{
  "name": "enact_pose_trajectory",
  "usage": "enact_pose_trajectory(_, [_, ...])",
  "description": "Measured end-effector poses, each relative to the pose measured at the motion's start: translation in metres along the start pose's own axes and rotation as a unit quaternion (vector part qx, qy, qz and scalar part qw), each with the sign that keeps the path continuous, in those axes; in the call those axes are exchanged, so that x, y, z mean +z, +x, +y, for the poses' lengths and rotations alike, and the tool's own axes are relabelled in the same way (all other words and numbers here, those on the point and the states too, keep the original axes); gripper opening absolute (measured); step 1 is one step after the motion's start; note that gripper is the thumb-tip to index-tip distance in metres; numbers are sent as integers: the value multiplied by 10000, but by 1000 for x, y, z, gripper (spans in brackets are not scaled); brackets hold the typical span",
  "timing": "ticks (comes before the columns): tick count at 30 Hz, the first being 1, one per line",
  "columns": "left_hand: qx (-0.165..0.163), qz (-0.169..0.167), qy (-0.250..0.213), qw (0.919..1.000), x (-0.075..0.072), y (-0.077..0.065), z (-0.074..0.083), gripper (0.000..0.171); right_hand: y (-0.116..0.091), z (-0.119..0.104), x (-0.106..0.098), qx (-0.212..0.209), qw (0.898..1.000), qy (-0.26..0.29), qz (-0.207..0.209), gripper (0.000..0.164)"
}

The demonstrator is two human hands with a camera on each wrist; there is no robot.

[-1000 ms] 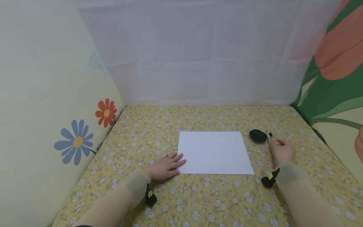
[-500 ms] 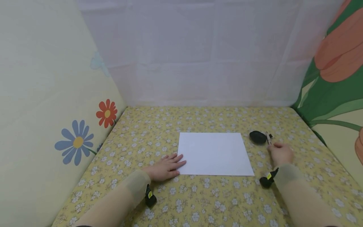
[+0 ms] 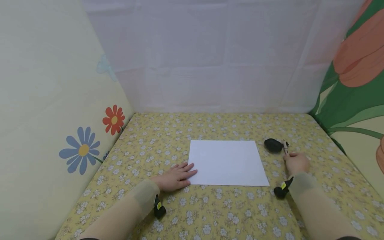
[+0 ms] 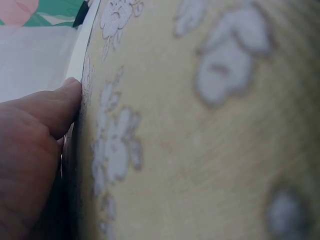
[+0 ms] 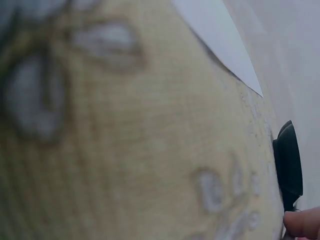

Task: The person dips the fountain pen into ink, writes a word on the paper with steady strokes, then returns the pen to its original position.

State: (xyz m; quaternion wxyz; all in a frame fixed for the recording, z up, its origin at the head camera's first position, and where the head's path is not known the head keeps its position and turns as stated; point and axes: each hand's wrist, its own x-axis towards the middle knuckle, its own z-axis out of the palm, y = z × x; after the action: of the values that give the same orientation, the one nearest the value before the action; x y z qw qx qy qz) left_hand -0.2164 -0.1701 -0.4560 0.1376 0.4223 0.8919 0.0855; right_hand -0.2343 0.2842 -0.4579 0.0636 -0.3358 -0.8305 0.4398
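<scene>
A white sheet of paper [image 3: 228, 163] lies flat on the table. My left hand [image 3: 174, 177] rests with spread fingers on its left edge; the left wrist view shows the thumb [image 4: 57, 107] low against the cloth. At the right, my right hand [image 3: 297, 162] pinches the near end of a slim, pale, pen-like stick [image 3: 285, 147], its exact kind too small to tell. Beside the stick's far part sits a black, rounded oval object [image 3: 273, 145]. In the right wrist view that black object [image 5: 288, 162] stands beyond my fingertip [image 5: 302, 222], and the stick is mostly hidden.
A yellow flowered cloth [image 3: 228, 216] covers the table. Behind it hangs a white sheet [image 3: 222, 66]. Flower-printed panels stand at the left [image 3: 45, 100] and right [image 3: 354, 110]. A small black camera is strapped on each wrist.
My right hand has shifted slightly left and closed on the stick's near end, and the stick's angle has changed a little. My left hand and the paper stay put.
</scene>
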Motion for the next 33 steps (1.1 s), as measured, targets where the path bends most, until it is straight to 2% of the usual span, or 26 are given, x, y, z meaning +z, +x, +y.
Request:
enact_pose_trajectory(7, [6,12,11,10000,0,1,-1,51,0,1,0,-62,9998,-158,36,35])
enact_pose_trajectory(19, [-4,-37,-25,10000,-2,1,0,51,-8,-4,-6,160,9994,295,-59,36])
enact_pose_trajectory(23, [-7,-28,-37,10000,-2,1,1,51,-9,-6,-10,3,9998,102,-190,37])
enact_pose_trajectory(29, [-21,-10,-42,10000,-1,1,0,51,-8,-7,-16,-591,9961,-571,-316,40])
enact_pose_trajectory(33, [-1,6,-11,10000,-1,1,-2,52,-8,-9,-20,-906,9920,-789,-395,47])
